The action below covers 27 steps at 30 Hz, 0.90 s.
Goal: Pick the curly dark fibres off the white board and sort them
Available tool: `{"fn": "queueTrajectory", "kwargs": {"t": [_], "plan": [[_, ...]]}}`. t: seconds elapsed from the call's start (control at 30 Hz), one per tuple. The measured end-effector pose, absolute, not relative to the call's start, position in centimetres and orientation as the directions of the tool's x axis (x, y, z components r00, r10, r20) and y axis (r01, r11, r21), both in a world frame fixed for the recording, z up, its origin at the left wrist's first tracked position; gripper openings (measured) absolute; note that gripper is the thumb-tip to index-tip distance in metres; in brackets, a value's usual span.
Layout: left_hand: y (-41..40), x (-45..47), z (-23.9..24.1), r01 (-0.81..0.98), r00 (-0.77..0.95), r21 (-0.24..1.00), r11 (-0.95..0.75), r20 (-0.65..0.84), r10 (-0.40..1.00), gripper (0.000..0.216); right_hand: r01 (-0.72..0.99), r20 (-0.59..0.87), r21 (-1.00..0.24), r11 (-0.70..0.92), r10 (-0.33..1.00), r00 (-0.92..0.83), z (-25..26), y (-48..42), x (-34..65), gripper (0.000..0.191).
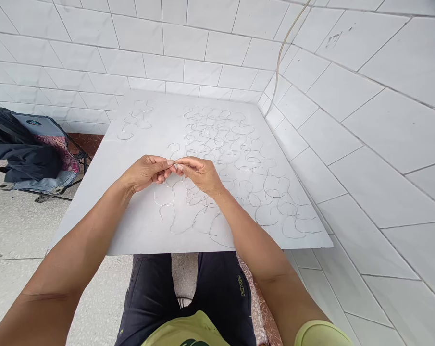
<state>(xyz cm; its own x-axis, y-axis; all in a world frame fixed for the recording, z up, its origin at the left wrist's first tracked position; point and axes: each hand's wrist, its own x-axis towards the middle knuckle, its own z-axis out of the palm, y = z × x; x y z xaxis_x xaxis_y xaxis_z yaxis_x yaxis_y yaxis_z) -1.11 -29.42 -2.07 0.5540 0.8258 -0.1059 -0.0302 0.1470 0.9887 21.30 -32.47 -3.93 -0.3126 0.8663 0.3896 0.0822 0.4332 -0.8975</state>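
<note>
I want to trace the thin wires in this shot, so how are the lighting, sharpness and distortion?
Head view: soft, even daylight, no glare on the white board; only faint shadows under the hands, left hand and right hand; wire loops are thin and low in contrast against the board; wide-angle bending curves the tile lines of the wall at the right.

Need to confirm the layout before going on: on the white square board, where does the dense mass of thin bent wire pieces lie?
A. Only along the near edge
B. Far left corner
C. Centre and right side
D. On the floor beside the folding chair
C: the dense mass of thin bent wire pieces covers the centre and right of the white square board; only a few lie far left.
</note>
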Motion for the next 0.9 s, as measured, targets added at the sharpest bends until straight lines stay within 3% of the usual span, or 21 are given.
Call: {"fn": "queueTrajectory", "kwargs": {"t": [0.27,0.4,0.63,0.77,0.9], "plan": [[-29.8,-0.6,-2.1,0.0,0.543,0.997,0.072,-0.061,0.837,0.032,0.074,0.329,-0.926,0.371,0.886,-0.328,-3.2,-32.1,22.0,0.03],[-29.8,-0.4,-2.1,-0.024,0.394,0.999,0.025,-0.013,0.919,0.035,0.065,0.204,-0.97,0.233,0.932,-0.299,-3.0,-32.0,22.1,0.039],[-29.9,-0.5,-1.9,-0.042,0.273,0.999,-0.031,0.042,0.961,0.038,0.242,0.002,-0.962,0.131,0.883,-0.469,-3.0,-32.6,22.0,0.038],[-30.0,-0.4,-1.9,-0.049,0.272,0.998,-0.031,0.043,0.961,0.043,0.214,0.027,-0.967,0.137,0.893,-0.448,-3.4,-32.6,21.6,0.031],[-30.0,-0.5,-1.9,-0.028,0.241,0.999,-0.028,0.034,0.97,0.052,0.24,0.148,-0.945,0.222,0.945,-0.292,-3.6,-32.6,21.2,0.027]]}}
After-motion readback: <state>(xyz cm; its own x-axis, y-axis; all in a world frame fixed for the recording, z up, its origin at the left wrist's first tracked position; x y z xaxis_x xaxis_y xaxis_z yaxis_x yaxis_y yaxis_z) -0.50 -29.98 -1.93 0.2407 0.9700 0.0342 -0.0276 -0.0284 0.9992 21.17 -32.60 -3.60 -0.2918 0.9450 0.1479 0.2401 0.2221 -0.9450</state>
